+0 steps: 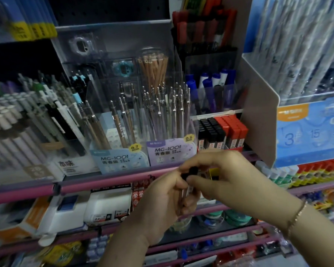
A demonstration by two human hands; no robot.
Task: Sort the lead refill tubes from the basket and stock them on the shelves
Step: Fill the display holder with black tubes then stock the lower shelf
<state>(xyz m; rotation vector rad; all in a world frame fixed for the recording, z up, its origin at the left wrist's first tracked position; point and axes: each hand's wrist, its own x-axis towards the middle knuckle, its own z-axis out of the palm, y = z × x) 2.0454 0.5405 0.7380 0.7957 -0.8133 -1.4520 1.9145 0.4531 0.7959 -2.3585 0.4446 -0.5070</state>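
My left hand (162, 205) grips a small bunch of black-capped lead refill tubes (189, 175) upright in front of the shelf rail. The fingertips of my right hand (224, 176) pinch the black caps at the top of the bunch. Just above both hands, rows of black-capped and red-capped refill tubes (222, 132) stand in a shelf compartment. The tubes' lower parts are hidden inside my left palm. No basket is in view.
Two MG-1001 mechanical pencil boxes (145, 151) stand left of the refill compartment, blue markers (210, 83) behind it. A pink shelf rail (104, 182) runs across. A tall blue display (308, 132) stands at right. Lower shelves hold boxes and tape rolls.
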